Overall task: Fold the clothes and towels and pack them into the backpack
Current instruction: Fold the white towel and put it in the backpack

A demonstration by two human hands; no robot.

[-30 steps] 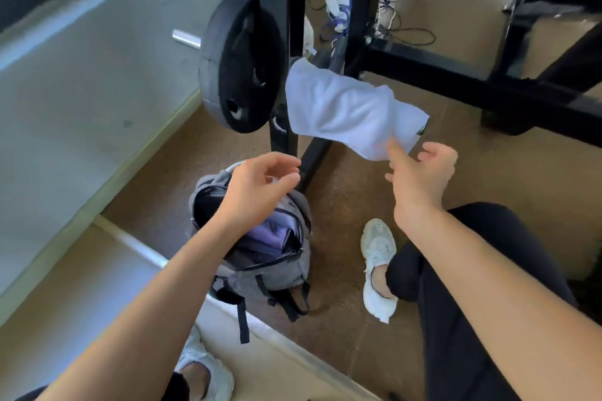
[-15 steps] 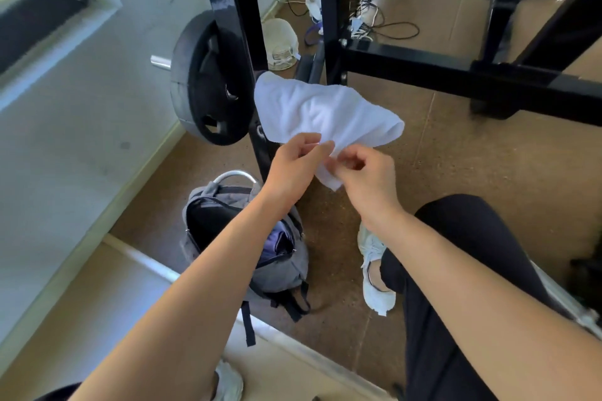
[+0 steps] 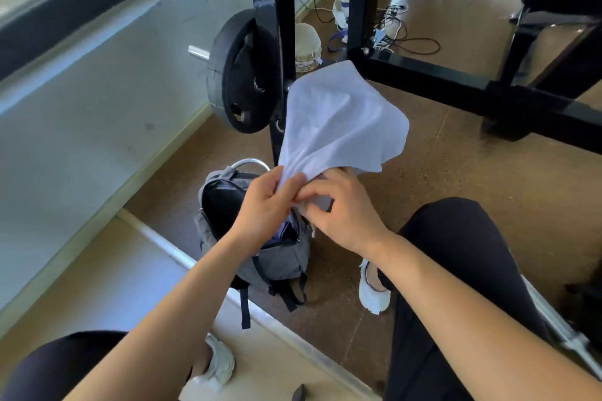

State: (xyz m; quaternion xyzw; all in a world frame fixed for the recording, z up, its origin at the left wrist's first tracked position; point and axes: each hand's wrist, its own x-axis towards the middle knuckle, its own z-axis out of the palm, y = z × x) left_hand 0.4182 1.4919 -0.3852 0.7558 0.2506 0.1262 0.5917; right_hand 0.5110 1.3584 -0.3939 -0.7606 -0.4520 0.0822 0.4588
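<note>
A white towel [image 3: 342,120] hangs in the air in front of me, bunched at its near end. My left hand [image 3: 267,208] pinches that bunched end from the left. My right hand [image 3: 345,208] grips the same end from the right, fingers curled into the cloth. Both hands touch each other. Directly below them a grey backpack [image 3: 277,257] stands on the brown floor with its top zip open. Dark purple cloth shows inside its opening, partly hidden by my left hand.
A black rack post [image 3: 277,42] with a black weight plate [image 3: 241,75] stands just behind the backpack. A black frame bar [image 3: 456,85] runs across the floor to the right. My white shoes [image 3: 371,290] flank the backpack. A pale raised platform [image 3: 97,270] lies at my left.
My left hand rose from over the backpack and joined my right hand on the towel's near end. The towel now hangs bunched from both hands.
</note>
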